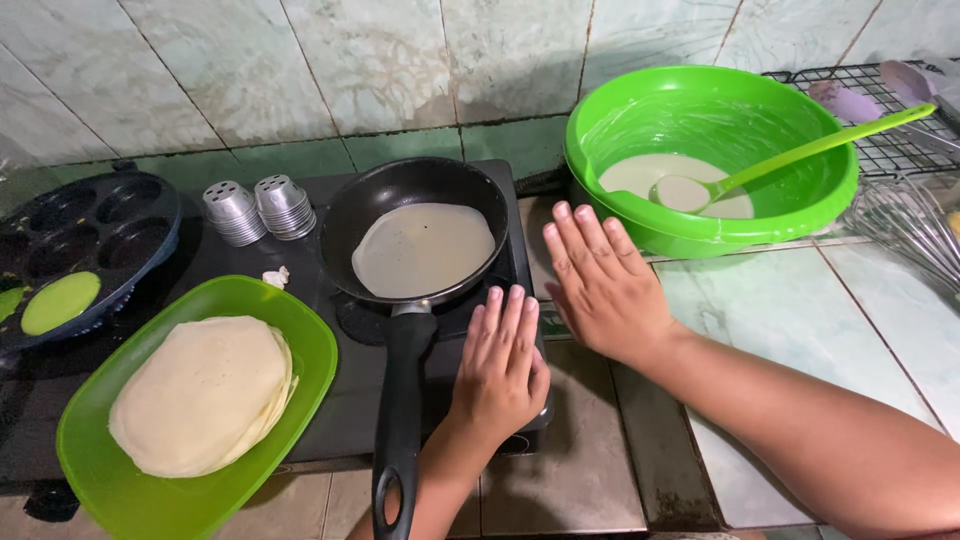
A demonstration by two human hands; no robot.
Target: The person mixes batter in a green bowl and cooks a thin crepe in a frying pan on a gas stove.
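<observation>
The left hand (500, 365) lay flat, palm down, on the front right corner of the black stove (345, 400). Its fingers were straight and close together, and it held nothing. It was just to the right of the black handle of the frying pan (420, 205), near it but not touching.

The right hand (603, 285) was flat too, fingers spread a little, and it held nothing. It rested palm down at the right edge of the stove, where the tiled bench (860, 320) began. The two hands were side by side, very close, the right one a bit further back.

The frying pan sat on the stove in front of both hands. Inside it lay a thin, pale, round pancake (423, 250) that covered most of the pan's bottom.

To the right of the pan, on the bench, stood a big green bowl (610, 175) with pale batter (640, 172) in it. A green ladle (790, 155) leaned in the bowl, its scoop in the batter and its handle over the right rim.

At the front left was a green plate (300, 330) with a stack of pancakes (203, 395) on it. Behind it lay a dark mould pan (120, 215) with round holes, one filled with green batter (60, 302). Two small metal cups (260, 210) stood upside down beside the frying pan. A wire whisk (915, 230) and a black wire rack (890, 150) were at the far right
</observation>
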